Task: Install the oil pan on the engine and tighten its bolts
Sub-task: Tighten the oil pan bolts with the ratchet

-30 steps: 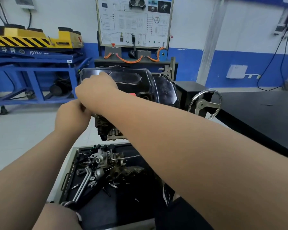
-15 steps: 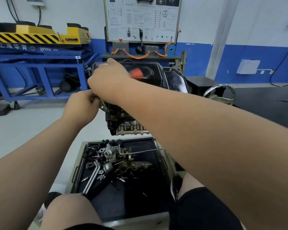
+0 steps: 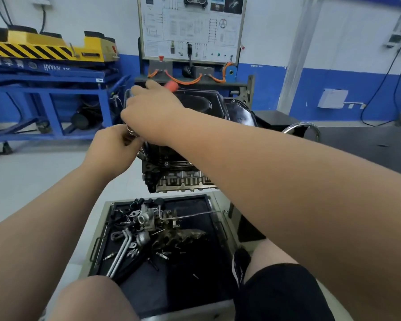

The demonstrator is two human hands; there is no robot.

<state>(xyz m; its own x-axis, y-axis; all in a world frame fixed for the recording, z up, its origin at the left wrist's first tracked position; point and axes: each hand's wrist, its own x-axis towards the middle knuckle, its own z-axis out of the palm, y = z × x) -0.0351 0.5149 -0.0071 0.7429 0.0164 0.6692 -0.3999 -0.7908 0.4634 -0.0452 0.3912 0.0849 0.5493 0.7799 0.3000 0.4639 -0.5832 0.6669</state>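
At far left stood a yellow lift [image 3: 46, 48] with black hazard stripes on a blue frame [image 3: 49, 89], whose white lettering began "HY" and blurred beyond that. The person's left hand [image 3: 115, 147] reached to the near-left corner of the oil pan [image 3: 202, 104], fingers curled on a shiny metal piece [image 3: 131, 130] whose kind could not be told. Just right of it, and above, the right hand [image 3: 153, 112] was closed round an orange-handled tool [image 3: 171, 85], the handle's end poking out on the far side. The black pan sat on top of the engine [image 3: 178, 174], its long axis running left to right, so the corner being worked lay directly under both sets of fingers, the left hand nearer. Below, near the knees, a tray [image 3: 195, 286] held loose parts. On the far wall a wiring-diagram board [image 3: 192, 26] carried print too small to read. A steel handwheel [image 3: 310, 128] showed at right.
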